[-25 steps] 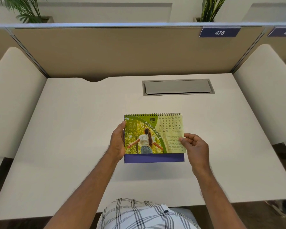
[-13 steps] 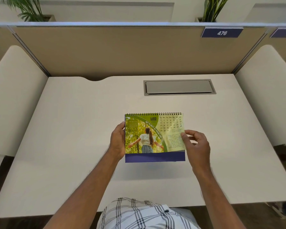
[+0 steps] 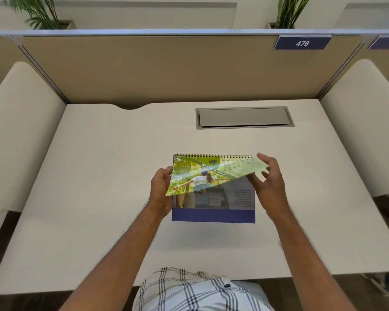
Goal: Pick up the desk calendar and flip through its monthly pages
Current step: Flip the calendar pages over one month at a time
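A spiral-bound desk calendar point(image 3: 213, 215) with a blue base is held above the white desk point(image 3: 99, 176). My left hand point(image 3: 161, 191) grips its left edge. The green March page point(image 3: 202, 176), showing a woman among trees, is lifted and blurred, swinging up toward the wire spiral. My right hand point(image 3: 271, 182) is at the page's raised right corner with its fingers spread; whether it still pinches the page is unclear. Beneath the lifted page a grey-blue page point(image 3: 238, 194) shows.
A grey metal cable-box lid point(image 3: 243, 117) is set into the desk behind the calendar. A beige partition point(image 3: 166, 68) with a sign numbered 476 closes the back. White curved side panels point(image 3: 16, 131) flank the desk. Potted plants stand beyond the partition.
The March page lay flat before; my right hand has since lifted its right edge up toward the spiral, uncovering the page beneath. My left hand has kept its grip on the left edge.
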